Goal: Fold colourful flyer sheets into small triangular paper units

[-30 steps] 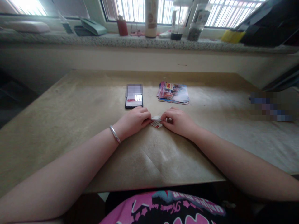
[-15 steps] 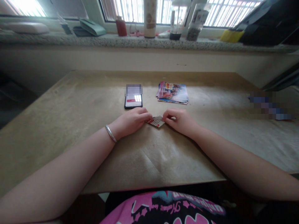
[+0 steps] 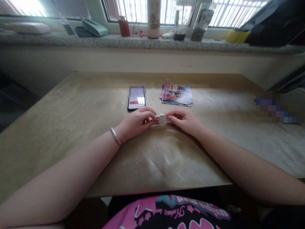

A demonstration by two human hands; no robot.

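Note:
A small folded piece of paper (image 3: 163,119), white with red print, is held between my two hands over the table (image 3: 133,165). My left hand (image 3: 140,119), with a silver bangle at the wrist, pinches its left end between thumb and fingers. At the right end, the thumb and index finger of my right hand (image 3: 184,119) grip the paper. Just beyond my left hand lies a phone (image 3: 136,104) with its screen lit and partly blurred out. A stack of printed leaflets (image 3: 177,95) lies beyond my right hand.
On the right side of the table is a blurred-out bluish item (image 3: 274,109). Along the stone windowsill (image 3: 133,42) stand a red bottle (image 3: 124,27), a tall container (image 3: 153,20) and a yellow object (image 3: 237,36).
The paper has been tilted up from the tabletop, and its visible face looks smaller and whiter. My left hand's fingers have shifted and opened around its left end.

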